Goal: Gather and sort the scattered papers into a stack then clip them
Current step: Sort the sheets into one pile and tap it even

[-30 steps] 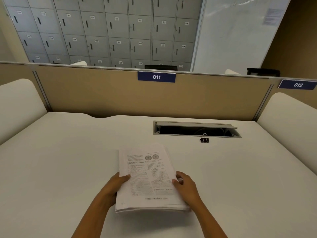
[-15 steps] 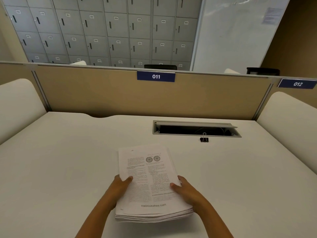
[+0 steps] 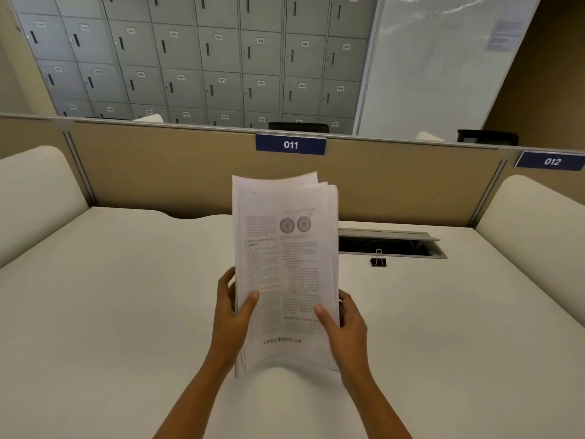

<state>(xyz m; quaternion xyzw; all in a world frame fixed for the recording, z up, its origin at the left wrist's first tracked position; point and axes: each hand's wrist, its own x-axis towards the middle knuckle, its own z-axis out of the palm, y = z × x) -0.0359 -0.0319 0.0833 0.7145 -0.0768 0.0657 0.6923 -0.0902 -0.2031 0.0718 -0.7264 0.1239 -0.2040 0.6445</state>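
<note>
A stack of printed papers (image 3: 285, 267) stands almost upright above the white desk (image 3: 126, 312), its top sheets fanned unevenly at the upper right. My left hand (image 3: 231, 315) grips its left edge, thumb on the front page. My right hand (image 3: 345, 327) grips the right edge, thumb likewise on the front. The stack's bottom edge hangs just over the desk; whether it touches is unclear. A small black binder clip (image 3: 378, 260) sits on the desk to the right, apart from both hands.
An open cable slot (image 3: 392, 245) is set into the desk behind the clip. A tan partition (image 3: 158, 175) closes the back edge. Padded white side panels (image 3: 535, 223) flank the desk left and right.
Both hands lifted the stack from lying flat on the desk and tilted it up to nearly vertical. The binder clip has stayed where it was.
</note>
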